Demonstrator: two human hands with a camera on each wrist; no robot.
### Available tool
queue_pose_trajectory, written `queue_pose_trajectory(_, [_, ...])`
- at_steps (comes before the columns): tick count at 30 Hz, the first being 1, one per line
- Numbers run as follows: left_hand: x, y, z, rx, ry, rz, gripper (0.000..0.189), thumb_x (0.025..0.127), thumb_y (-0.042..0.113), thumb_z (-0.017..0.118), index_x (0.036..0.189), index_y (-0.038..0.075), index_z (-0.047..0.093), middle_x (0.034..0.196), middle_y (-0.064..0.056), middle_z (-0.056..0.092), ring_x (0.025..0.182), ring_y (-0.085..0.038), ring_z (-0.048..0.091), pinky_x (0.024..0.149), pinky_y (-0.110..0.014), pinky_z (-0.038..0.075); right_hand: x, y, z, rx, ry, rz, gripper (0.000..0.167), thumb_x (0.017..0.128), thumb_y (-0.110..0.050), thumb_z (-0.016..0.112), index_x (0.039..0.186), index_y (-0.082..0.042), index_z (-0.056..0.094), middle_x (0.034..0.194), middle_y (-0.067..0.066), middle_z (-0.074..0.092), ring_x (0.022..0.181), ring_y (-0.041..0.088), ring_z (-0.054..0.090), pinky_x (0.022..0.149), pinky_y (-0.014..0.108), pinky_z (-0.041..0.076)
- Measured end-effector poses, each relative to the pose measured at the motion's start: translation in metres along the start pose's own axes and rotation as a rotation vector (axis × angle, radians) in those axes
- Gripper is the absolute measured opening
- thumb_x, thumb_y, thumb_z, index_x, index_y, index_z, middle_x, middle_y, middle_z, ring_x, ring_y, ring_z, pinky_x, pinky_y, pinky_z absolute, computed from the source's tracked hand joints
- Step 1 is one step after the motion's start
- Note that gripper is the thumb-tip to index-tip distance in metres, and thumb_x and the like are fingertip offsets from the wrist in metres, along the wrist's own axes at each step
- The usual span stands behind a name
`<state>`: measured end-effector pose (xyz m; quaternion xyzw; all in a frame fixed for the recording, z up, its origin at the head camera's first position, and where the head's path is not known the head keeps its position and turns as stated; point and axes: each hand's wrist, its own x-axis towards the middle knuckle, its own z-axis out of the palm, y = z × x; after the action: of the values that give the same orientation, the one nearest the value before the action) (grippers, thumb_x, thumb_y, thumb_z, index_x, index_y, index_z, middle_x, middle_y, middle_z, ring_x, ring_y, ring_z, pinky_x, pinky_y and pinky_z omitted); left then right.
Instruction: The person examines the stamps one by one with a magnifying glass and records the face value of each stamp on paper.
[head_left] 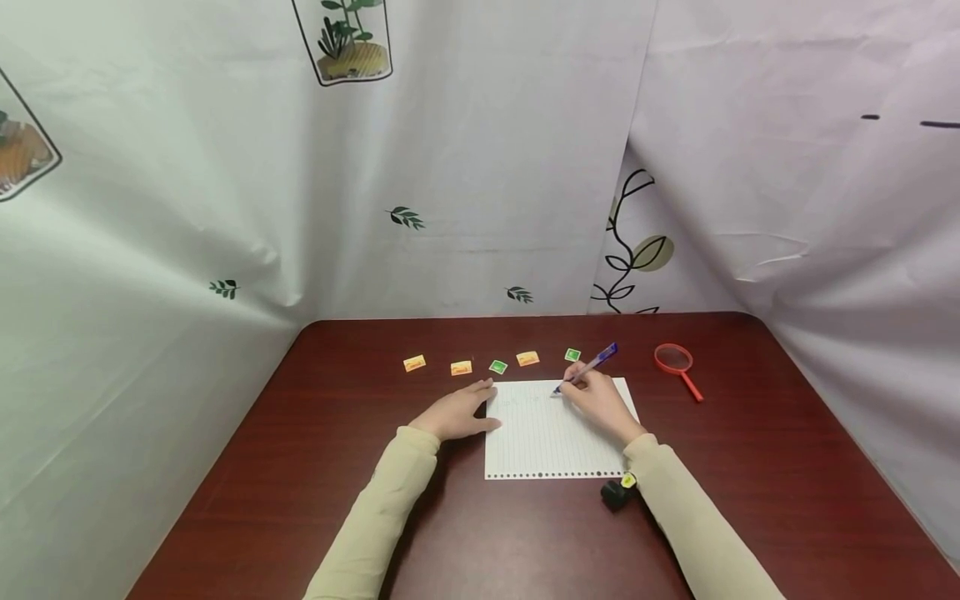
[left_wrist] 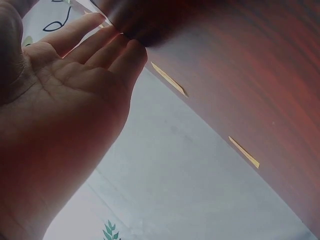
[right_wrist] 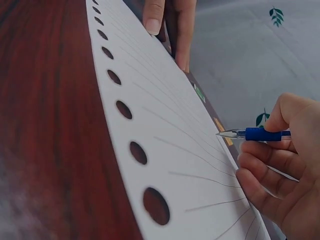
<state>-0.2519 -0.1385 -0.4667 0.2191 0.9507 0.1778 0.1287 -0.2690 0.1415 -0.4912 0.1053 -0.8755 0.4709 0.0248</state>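
A lined sheet of paper (head_left: 558, 442) with punched holes along its near edge lies on the table. My right hand (head_left: 597, 402) pinches a blue pen (head_left: 602, 356) between thumb and fingers, its tip at the sheet's upper part. In the right wrist view the pen's blue grip (right_wrist: 262, 134) and metal tip show clearly. Faint marks run along the top line, left of the tip. My left hand (head_left: 459, 412) rests at the sheet's left edge, thumb and fingertips on the margin. The left wrist view shows that hand's palm (left_wrist: 75, 100) with fingers extended.
Beyond the sheet lie several small cards, among them an orange one (head_left: 414, 363) and a green one (head_left: 498, 367). A red magnifying glass (head_left: 674, 358) lies to the right on the brown table (head_left: 337, 500). A black object (head_left: 615, 496) sits by the right wrist. White printed cloth (head_left: 487, 167) hangs behind.
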Motion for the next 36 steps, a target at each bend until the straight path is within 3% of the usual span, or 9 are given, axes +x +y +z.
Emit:
queue_pose_trajectory(8, [0.0,0.0001,0.0011,-0.002,-0.002,-0.004,0.071,0.096,0.037,0.069,0.153,0.004,0.043,0.161,-0.01,0.034,0.148,-0.026,0.032,0.114,-0.043,0.037,0.0007,0.0022,0.0005,0.005,0.01,-0.003,0.005,0.094,-0.016,0.064,0.098,-0.013,0.062,0.087,0.004,0.063,0.078,0.02,0.054,0.073,0.034,0.042])
queue_pose_trajectory(17, [0.0011,-0.0003,0.0015,-0.001,-0.003,-0.001,0.072,0.096,0.037,0.069,0.153,0.004,0.042,0.161,-0.01,0.034,0.148,-0.026,0.032,0.114,-0.042,0.036,0.0009,0.0039,-0.006,-0.012,0.076,-0.011,0.005,0.093,-0.013,0.063,0.097,-0.011,0.063,0.081,0.003,0.065,0.073,0.018,0.054,0.069,0.031,0.044])
queue_pose_trajectory(36, [0.0013,0.0007,0.0008,0.01,0.002,0.004,0.071,0.096,0.036,0.07,0.152,0.003,0.043,0.161,-0.01,0.034,0.149,-0.025,0.032,0.115,-0.042,0.036,0.0022,0.0055,-0.0049,0.001,0.072,-0.016,0.005,0.092,-0.014,0.064,0.097,-0.011,0.064,0.082,0.003,0.066,0.072,0.016,0.054,0.068,0.029,0.044])
